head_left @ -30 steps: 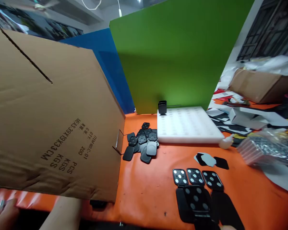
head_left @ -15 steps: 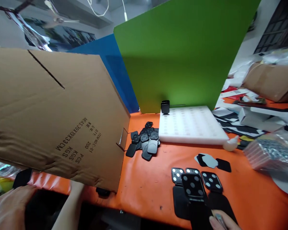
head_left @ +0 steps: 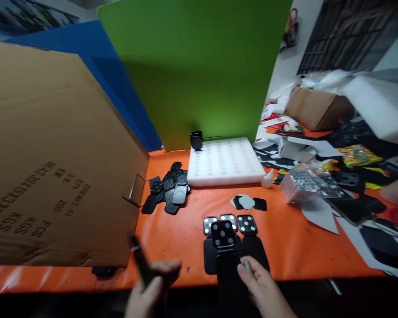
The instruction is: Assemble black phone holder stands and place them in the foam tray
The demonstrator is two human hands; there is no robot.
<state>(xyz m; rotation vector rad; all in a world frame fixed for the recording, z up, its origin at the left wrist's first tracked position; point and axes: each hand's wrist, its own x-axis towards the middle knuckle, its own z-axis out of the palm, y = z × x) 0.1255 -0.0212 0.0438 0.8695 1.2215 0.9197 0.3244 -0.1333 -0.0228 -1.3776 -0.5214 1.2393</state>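
My left hand (head_left: pixel 152 282) is raised over the table's front edge, smeared by motion. Its fingers are closed round a dark slim object (head_left: pixel 139 260), too blurred to name. At the front right, my right hand (head_left: pixel 257 280) pinches a small silver metal object (head_left: pixel 248 265) whose kind I cannot make out. Beside those fingers is a black hinged piece (head_left: pixel 223 234) with grey dots on its square end, overlapping similar pieces. One such black piece with white dots (head_left: pixel 247 224) lies to its right. The lower part of the front piece runs into shadow.
A large cardboard sheet (head_left: pixel 69 154) stands at left. Behind are a green panel (head_left: pixel 199 66) and a white foam block (head_left: pixel 225 163). A pile of black pieces (head_left: pixel 169 187) lies by the cardboard. A small white bottle (head_left: pixel 268 179) and plastic-wrapped stack (head_left: pixel 305 183) are right.
The view has swung right. My left hand has come out from behind the cardboard, now with a dark slim object in it. My right hand keeps the silver object by the black pieces.
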